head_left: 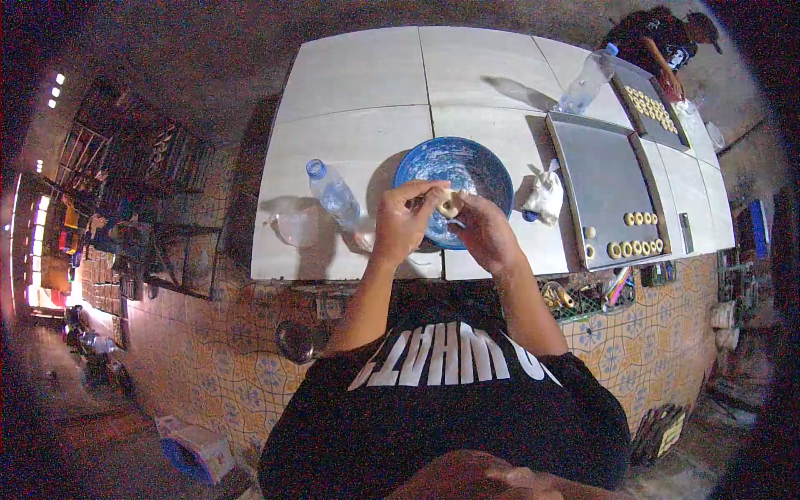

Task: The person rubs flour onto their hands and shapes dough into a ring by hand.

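Above the blue bowl [492, 171], a small pale dough ring [448, 206] is held between both hands. My left hand [406, 218] pinches it from the left with thumb and forefinger. From the right, the fingers of my right hand [486, 232] close on the same ring. White residue coats the inside of the bowl. To the right lies a dark metal tray [604, 171] with several dough rings [640, 247] along its near edge. A tied white plastic bag [543, 196] sits between bowl and tray.
A clear bottle [335, 198] stands left of the bowl, another [586, 86] lies at the back right. Beyond, a person [664, 46] reaches by a second tray [631, 93] of dough rings. A green basket [587, 304] of items sits below the table's near edge.
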Demonstrator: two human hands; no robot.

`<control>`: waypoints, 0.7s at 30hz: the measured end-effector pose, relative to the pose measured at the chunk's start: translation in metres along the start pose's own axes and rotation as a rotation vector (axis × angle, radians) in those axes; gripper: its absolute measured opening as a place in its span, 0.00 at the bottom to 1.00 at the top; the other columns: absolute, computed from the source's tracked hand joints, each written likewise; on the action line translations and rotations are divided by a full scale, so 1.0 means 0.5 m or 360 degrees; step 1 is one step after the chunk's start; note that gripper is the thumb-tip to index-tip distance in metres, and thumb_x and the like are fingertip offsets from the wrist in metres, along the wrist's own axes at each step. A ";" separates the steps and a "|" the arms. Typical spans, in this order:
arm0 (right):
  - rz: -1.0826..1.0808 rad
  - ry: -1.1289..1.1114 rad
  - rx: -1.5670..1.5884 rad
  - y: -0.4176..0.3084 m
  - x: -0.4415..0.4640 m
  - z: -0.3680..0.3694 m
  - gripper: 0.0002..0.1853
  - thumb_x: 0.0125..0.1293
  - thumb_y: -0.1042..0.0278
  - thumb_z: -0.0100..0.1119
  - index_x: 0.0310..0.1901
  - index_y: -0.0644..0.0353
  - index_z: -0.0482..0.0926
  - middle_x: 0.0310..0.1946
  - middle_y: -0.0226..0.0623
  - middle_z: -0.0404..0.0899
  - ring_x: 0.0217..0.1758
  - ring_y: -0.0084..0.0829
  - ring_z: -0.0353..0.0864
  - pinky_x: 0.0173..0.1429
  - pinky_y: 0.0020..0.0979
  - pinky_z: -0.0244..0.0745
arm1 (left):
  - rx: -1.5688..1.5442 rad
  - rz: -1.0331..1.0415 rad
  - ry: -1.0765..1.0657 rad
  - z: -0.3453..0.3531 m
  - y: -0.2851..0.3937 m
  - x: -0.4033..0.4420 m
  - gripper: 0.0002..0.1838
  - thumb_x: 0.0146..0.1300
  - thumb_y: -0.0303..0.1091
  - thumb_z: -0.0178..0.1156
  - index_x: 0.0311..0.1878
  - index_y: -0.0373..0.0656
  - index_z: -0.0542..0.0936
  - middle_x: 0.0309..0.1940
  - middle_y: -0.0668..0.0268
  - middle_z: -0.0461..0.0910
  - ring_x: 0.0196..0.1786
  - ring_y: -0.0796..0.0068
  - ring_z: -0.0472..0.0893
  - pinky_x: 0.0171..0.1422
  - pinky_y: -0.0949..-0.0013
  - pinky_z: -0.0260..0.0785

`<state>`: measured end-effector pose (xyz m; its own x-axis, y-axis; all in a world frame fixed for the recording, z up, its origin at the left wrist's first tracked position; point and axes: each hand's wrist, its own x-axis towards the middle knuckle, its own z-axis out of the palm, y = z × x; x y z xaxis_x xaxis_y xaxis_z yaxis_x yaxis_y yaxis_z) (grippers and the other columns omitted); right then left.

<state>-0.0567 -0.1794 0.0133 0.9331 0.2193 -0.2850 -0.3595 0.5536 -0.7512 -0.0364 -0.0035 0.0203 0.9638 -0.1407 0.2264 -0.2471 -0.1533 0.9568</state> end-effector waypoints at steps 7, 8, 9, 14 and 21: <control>-0.0342 -0.0136 -0.0402 0.023 0.010 0.003 0.16 0.74 0.56 0.64 0.50 0.62 0.86 0.57 0.36 0.80 0.59 0.31 0.78 0.65 0.35 0.71 | -0.0797 -0.0032 -0.0189 0.026 -0.018 0.015 0.34 0.83 0.58 0.39 0.72 0.36 0.74 0.66 0.55 0.79 0.67 0.66 0.78 0.73 0.62 0.67; -0.0527 -0.0181 -0.0633 0.038 0.017 0.002 0.18 0.74 0.56 0.65 0.51 0.64 0.86 0.60 0.39 0.78 0.62 0.33 0.78 0.68 0.36 0.72 | -0.0957 -0.0063 -0.0195 0.030 -0.022 0.019 0.39 0.83 0.62 0.35 0.74 0.36 0.72 0.70 0.54 0.76 0.70 0.65 0.76 0.76 0.61 0.65; -0.0841 -0.0098 -0.1185 0.046 0.013 0.008 0.19 0.69 0.51 0.70 0.48 0.61 0.89 0.66 0.48 0.72 0.68 0.45 0.72 0.73 0.46 0.67 | -0.1171 -0.0199 -0.0214 0.031 -0.002 0.022 0.43 0.81 0.67 0.32 0.74 0.34 0.70 0.74 0.53 0.72 0.74 0.61 0.72 0.79 0.58 0.61; -0.1378 0.0024 -0.2203 -0.004 -0.032 0.078 0.23 0.60 0.41 0.75 0.46 0.53 0.91 0.70 0.59 0.65 0.71 0.63 0.60 0.76 0.62 0.56 | -0.1684 -0.0273 -0.0217 0.002 -0.001 0.030 0.40 0.81 0.66 0.36 0.71 0.37 0.74 0.74 0.52 0.73 0.74 0.59 0.73 0.80 0.55 0.61; -0.1307 0.0021 -0.2076 0.002 -0.022 0.090 0.28 0.58 0.37 0.75 0.49 0.53 0.90 0.73 0.61 0.61 0.75 0.68 0.55 0.78 0.67 0.50 | -0.1739 -0.0484 -0.0263 0.002 0.003 0.024 0.29 0.80 0.53 0.50 0.63 0.33 0.80 0.67 0.55 0.79 0.70 0.60 0.77 0.80 0.55 0.65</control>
<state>-0.0675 -0.1451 0.0424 0.8671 0.2047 0.4541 0.4854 -0.5518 -0.6782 -0.0254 -0.0062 0.0242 0.9239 -0.3824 0.0093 0.2905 0.7172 0.6334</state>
